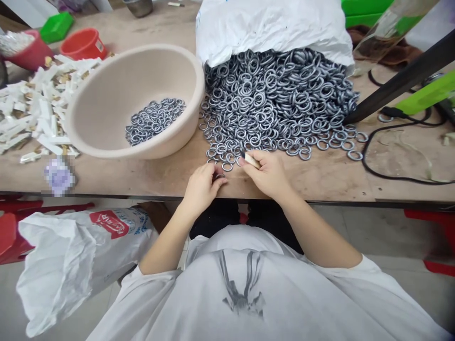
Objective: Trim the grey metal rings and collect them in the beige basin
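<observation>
My left hand (pixel 202 185) is closed at the table's front edge, its fingers and thumb pinching a grey ring (pixel 219 176) that is mostly hidden by them. A short tool with a cream handle (pixel 252 160) and a dark tip is gripped in my right hand (pixel 268 173); its exact kind cannot be made out. The tip points left, toward a few loose rings in front of my fingers. Just beyond both hands spreads a large pile of grey rings (pixel 263 104), spilling from a white sack (pixel 273 26). More rings (pixel 154 121) lie inside a big beige basin (pixel 103 104) to the left.
White strips (pixel 44 109) are heaped left of the basin, near a red bucket (pixel 83 43). At right, a black post (pixel 401 78) slants over the table, and a black cable (pixel 377 173) curves below it. An open white sack (pixel 67 265) stands below the table at left.
</observation>
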A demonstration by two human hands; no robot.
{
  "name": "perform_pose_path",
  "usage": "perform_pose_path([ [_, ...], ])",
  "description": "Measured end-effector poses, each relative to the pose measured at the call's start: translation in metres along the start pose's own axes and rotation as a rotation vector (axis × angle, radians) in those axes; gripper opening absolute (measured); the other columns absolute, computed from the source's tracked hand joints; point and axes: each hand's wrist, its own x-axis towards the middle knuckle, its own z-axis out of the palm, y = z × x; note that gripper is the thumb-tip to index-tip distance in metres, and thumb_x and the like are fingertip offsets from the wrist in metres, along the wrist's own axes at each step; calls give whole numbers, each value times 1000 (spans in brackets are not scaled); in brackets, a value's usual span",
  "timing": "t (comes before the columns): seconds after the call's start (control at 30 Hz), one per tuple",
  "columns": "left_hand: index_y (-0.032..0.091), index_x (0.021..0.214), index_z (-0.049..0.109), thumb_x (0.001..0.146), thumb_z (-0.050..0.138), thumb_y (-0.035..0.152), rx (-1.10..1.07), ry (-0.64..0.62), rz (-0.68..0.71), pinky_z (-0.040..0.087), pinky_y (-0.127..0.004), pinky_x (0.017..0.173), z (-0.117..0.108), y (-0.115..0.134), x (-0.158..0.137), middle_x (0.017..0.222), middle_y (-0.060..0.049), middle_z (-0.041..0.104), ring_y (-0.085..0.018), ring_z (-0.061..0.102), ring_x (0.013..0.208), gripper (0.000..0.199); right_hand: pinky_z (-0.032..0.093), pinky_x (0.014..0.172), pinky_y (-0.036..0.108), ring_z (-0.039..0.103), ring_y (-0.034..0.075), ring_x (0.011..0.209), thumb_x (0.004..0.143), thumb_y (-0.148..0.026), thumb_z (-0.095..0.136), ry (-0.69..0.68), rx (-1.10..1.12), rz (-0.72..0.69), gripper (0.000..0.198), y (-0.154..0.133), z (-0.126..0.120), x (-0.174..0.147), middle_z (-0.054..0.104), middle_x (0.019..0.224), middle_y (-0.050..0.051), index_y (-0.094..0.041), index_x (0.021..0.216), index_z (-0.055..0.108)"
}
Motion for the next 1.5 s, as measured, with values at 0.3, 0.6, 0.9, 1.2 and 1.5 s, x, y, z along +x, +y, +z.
perform_pose_path([
  [0.3,24,101,57,76,77,26,-486,150,-122,48,-26,69,0,15,-12,83,2,71,-14,65,71,32,33,64,27,48,13,69,86,-34,67,-254,176,61,18,-16,7,-10,56,72,-2,-17,77,65],
  [0.6,22,94,50,63,89,24,-1011,111,-251,52,-23,71,2,20,-12,80,3,70,-11,67,72,50,37,67,28,50,14,71,88,-32,64,-252,176,-31,17,-16,5,-8,57,75,-1,-19,77,62],
  [0.9,19,84,51,65,87,48,-1323,191,-338,54,-24,71,10,28,-3,89,1,68,-9,65,71,50,42,72,32,54,17,74,93,-52,59,-117,249,-9,36,-13,12,-11,58,74,1,-21,76,61],
  [1.2,18,72,50,75,72,67,-1384,-276,-434,28,-20,45,9,39,-7,56,3,51,-6,39,47,54,47,76,34,54,17,75,90,-62,60,-150,414,5,43,-15,14,-11,54,77,1,-22,73,61],
  [1.5,18,70,48,76,74,61,-1433,-276,-438,21,-19,42,6,53,-12,53,5,43,-5,30,45,50,48,82,37,57,19,82,90,-66,56,-95,428,-87,45,-13,14,-18,58,83,3,-23,80,65],
])
